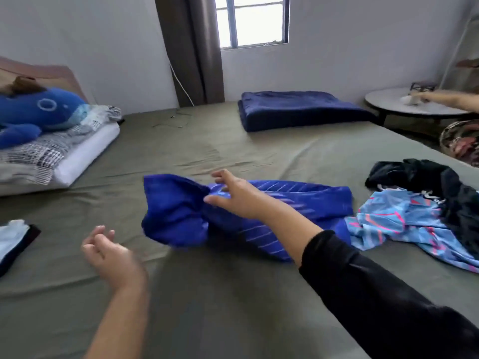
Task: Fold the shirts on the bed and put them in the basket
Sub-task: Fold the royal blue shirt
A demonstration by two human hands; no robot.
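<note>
Blue and slippery-looking, the striped jersey [248,216] lies bunched in the middle of the bed [233,294], not yet spread flat. The right hand [233,200] hovers over its centre with the fingers spread and loose, holding nothing; I cannot tell if it touches the cloth. The left hand [108,252] is apart from it, nearer the person, palm up with fingers relaxed, also empty. To do this step well, I think the hands should first pull the jersey flat by its shoulders and hem, smoothing the creases, because this thin fabric probably slides and a fold made on a bunched shirt will not hold. Just right of it lie a light blue patterned shirt [404,224] and a black garment [435,182], touching each other, waiting for their turn. A folded white and dark piece [13,239] sits at the left edge. A folded navy blanket [298,110] and a blue plush whale [33,110] are well away. The basket is not clearly visible.
</note>
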